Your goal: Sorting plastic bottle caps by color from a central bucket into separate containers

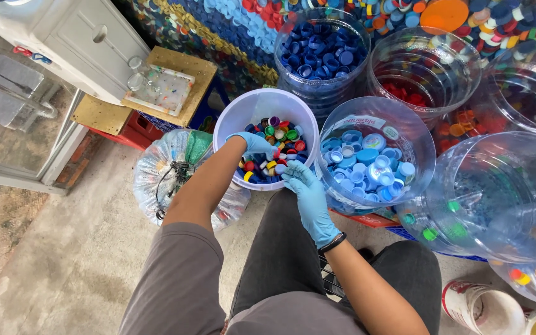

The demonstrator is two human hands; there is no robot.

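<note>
A white bucket [237,118] in front of my knees holds several mixed-colour bottle caps [283,139]. My left hand [254,146], in a blue glove, reaches down into the caps with fingers curled; what it holds is hidden. My right hand [302,186], also gloved in blue, hovers at the bucket's near rim with fingers bent, close to the caps. A clear container of light blue caps [367,164] stands right of the bucket.
Clear containers hold dark blue caps [321,53], red caps [407,93] and green caps [448,226]. A tied clear bag [169,170] lies left of the bucket. A wall of caps [231,37] rises behind. White tubs [482,307] stand at lower right.
</note>
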